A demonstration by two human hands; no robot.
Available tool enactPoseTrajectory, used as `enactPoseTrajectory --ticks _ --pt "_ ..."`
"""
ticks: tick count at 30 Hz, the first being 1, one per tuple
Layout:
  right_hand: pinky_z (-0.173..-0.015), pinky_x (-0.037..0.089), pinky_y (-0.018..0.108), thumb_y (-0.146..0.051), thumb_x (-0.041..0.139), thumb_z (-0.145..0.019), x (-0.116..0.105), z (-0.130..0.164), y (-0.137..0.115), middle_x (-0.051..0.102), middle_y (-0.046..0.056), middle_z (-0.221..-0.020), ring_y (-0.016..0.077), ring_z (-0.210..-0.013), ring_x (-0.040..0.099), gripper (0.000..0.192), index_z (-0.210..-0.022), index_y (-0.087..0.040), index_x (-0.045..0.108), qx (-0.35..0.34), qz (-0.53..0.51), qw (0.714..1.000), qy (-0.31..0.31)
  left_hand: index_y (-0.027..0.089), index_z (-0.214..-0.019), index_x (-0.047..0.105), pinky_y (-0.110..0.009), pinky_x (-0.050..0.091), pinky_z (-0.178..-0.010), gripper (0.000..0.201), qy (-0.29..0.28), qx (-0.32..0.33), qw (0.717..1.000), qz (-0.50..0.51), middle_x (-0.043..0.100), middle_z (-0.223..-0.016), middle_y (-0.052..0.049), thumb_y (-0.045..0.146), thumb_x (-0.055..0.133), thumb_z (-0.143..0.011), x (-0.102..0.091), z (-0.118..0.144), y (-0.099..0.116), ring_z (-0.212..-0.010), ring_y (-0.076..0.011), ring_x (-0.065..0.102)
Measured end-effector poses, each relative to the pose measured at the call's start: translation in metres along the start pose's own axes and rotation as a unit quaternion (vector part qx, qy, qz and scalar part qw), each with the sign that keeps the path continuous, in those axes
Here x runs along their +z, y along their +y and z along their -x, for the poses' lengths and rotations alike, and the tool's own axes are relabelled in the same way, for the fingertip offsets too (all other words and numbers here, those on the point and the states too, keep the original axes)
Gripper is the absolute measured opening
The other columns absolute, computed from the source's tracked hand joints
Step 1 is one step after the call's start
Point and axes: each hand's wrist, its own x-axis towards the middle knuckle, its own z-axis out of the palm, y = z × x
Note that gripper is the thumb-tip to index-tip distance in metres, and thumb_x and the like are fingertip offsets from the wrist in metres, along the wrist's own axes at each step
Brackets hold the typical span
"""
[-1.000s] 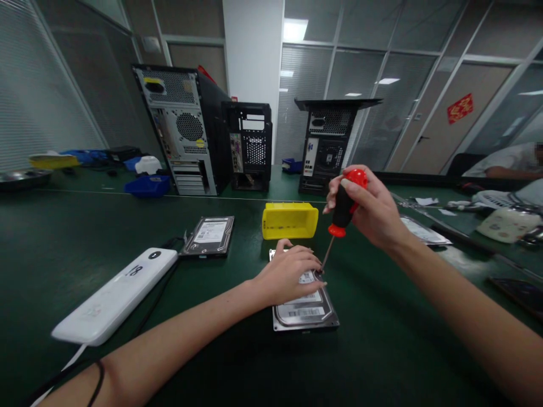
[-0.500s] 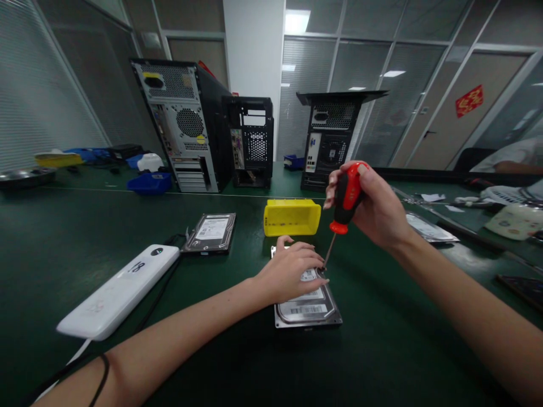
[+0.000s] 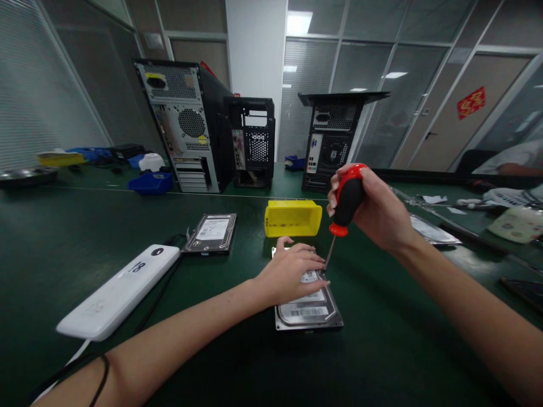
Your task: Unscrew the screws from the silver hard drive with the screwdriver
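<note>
My right hand [image 3: 382, 212] is wrapped round a red-and-black screwdriver [image 3: 350, 198], its shaft slanting down and left. The tip meets the right edge of a hard drive [image 3: 307, 316] lying label up on the green table. Across the drive's upper part lies my left hand [image 3: 292, 275], its fingers bent over the casing and its thumb on the label, gripping it against the table. That hand covers much of the label and the drive's far half. Whatever sits under the screwdriver tip is too small to make out.
Just behind the drive stands a yellow bin [image 3: 293, 219]. To the left are another hard drive [image 3: 211, 233] and a white power bank [image 3: 121, 291] with a cable. Computer cases [image 3: 190, 127] line the back. A third drive [image 3: 432, 230] lies right, near a person's sleeve [image 3: 515, 158].
The screwdriver handle has turned in my right hand, so more of its black side faces me. My left hand and the hard drive keep their places.
</note>
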Motion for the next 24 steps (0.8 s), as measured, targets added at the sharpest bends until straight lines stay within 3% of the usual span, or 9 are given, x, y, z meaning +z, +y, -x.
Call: enactPoseTrajectory --ticks 3,6,9,13,19,22,24 --pt "-0.063 0.054 0.029 -0.034 0.067 -0.078 -0.0018 -0.0012 0.0031 0.057 -0.001 -0.088 0.0124 -0.069 0.058 0.019 -0.087 -0.025 0.053 -0.019 -0.004 1.000 0.017 0.026 -0.110 0.064 -0.047 0.019 -0.102 0.032 0.001 -0.001 1.000 0.004 0.065 -0.121 -0.001 0.046 0.049 -0.091 -0.0005 0.0000 0.0000 -0.122 -0.0233 0.048" --pt "-0.052 0.048 0.025 -0.028 0.066 -0.079 -0.0025 -0.0017 0.0040 0.058 -0.004 -0.075 0.0100 -0.054 0.053 0.020 -0.090 -0.027 0.048 -0.022 -0.014 1.000 -0.001 0.025 -0.111 0.064 -0.048 0.019 -0.102 0.033 -0.002 -0.003 1.000 0.004 0.065 -0.121 -0.001 0.047 0.049 -0.091 -0.0010 0.0002 0.0003 -0.121 -0.0237 0.049" --pt "-0.044 0.040 0.025 -0.041 0.054 -0.086 -0.0009 -0.0013 0.0013 0.052 -0.006 -0.063 0.0100 -0.044 0.044 0.017 -0.095 -0.028 0.049 -0.010 -0.029 0.999 -0.017 0.026 -0.111 0.064 -0.048 0.020 -0.101 0.032 -0.007 -0.003 1.000 -0.008 0.064 -0.122 0.000 0.047 0.049 -0.091 -0.0015 0.0002 0.0005 -0.122 -0.0239 0.048" --pt "-0.052 0.046 0.031 -0.047 0.039 -0.090 0.0015 0.0000 -0.0032 0.054 0.000 -0.072 0.0135 -0.053 0.049 0.029 -0.102 -0.026 0.055 0.002 -0.016 1.000 -0.017 0.026 -0.109 0.064 -0.048 0.020 -0.101 0.031 -0.003 -0.003 1.000 -0.009 0.065 -0.121 0.000 0.046 0.050 -0.090 -0.0014 0.0004 0.0005 -0.122 -0.0238 0.049" --pt "-0.064 0.052 0.029 -0.041 0.058 -0.083 0.0003 -0.0002 0.0001 0.058 0.001 -0.091 0.0129 -0.071 0.059 0.018 -0.088 -0.024 0.057 -0.002 -0.003 1.000 0.022 0.025 -0.110 0.063 -0.048 0.020 -0.101 0.031 0.006 -0.007 1.000 0.008 0.065 -0.120 -0.002 0.046 0.052 -0.090 -0.0008 0.0009 0.0004 -0.122 -0.0238 0.048" --pt "-0.055 0.049 0.025 -0.034 0.067 -0.078 0.0004 -0.0010 0.0026 0.059 -0.003 -0.081 0.0099 -0.059 0.056 0.021 -0.088 -0.026 0.051 -0.009 -0.026 0.999 0.025 0.027 -0.112 0.063 -0.049 0.018 -0.101 0.032 0.002 -0.008 1.000 0.009 0.065 -0.121 -0.002 0.046 0.051 -0.090 -0.0010 0.0006 0.0005 -0.122 -0.0248 0.048" --pt "-0.044 0.041 0.022 -0.035 0.066 -0.078 0.0012 -0.0010 0.0029 0.054 -0.007 -0.067 0.0080 -0.046 0.046 0.023 -0.089 -0.027 0.047 -0.003 -0.036 0.999 0.014 0.028 -0.113 0.063 -0.050 0.018 -0.101 0.032 -0.003 -0.008 1.000 0.008 0.064 -0.122 -0.002 0.046 0.051 -0.090 -0.0016 0.0002 0.0007 -0.123 -0.0258 0.048"
